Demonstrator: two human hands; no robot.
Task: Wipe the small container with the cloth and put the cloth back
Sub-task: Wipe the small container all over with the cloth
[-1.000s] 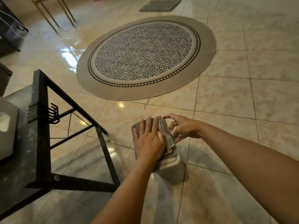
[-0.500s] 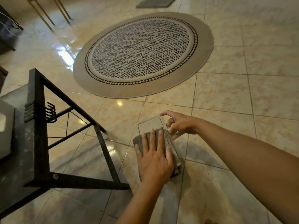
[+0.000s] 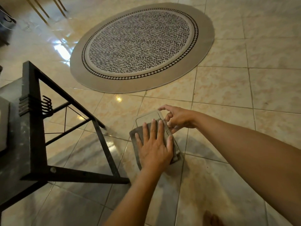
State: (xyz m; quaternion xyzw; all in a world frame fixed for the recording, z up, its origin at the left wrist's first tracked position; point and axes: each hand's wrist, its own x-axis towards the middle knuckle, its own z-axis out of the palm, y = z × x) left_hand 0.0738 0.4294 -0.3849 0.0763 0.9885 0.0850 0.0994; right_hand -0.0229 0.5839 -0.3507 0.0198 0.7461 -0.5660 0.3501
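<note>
Left hand (image 3: 154,147) lies flat with fingers spread, palm pressing a folded grey cloth (image 3: 136,141) onto the small container (image 3: 147,118). Right hand (image 3: 177,119) curls its fingers around the container's edge at three o'clock, gripping it and keeping it steady. Only the far end of the container shows past the cloth, at twelve o'clock from the left hand: a clear, rounded-rectangle shape with a raised rim, looking like smooth plastic; whether anything is inside cannot be told. The cloth looks soft and matte, folded thick. At nine o'clock stands a dark metal table (image 3: 31,128) with angular bars and a row of hooks. Beyond, at twelve o'clock, lies a round rug (image 3: 141,46) with a dashed black-and-white centre and plain taupe border on the glossy beige tiled floor (image 3: 244,95).
</note>
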